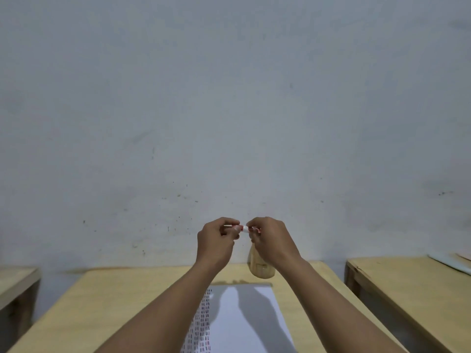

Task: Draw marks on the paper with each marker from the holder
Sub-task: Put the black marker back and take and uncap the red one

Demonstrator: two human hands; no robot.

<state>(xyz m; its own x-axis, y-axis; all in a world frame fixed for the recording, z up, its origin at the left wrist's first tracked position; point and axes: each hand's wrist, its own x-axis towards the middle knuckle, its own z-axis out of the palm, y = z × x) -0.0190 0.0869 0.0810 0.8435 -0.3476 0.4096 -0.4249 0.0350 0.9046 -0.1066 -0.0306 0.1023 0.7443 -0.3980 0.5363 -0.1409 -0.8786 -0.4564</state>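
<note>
Both hands are raised above the table, in front of the wall. My left hand (216, 240) and my right hand (270, 240) each pinch one end of a white marker with red parts (245, 228), held level between them. Whether its cap is on or off is hidden by the fingers. Behind my right wrist stands the wooden holder (258, 267) at the far edge of the table; its contents are hidden. The white paper (242, 322) lies below my forearms, with columns of short dark and red marks along its left side.
The paper lies on a light wooden table (122, 301). A second wooden table (407, 289) stands to the right with sheets at its far corner, and a third table edge (17, 281) shows at the left. A grey wall rises just behind.
</note>
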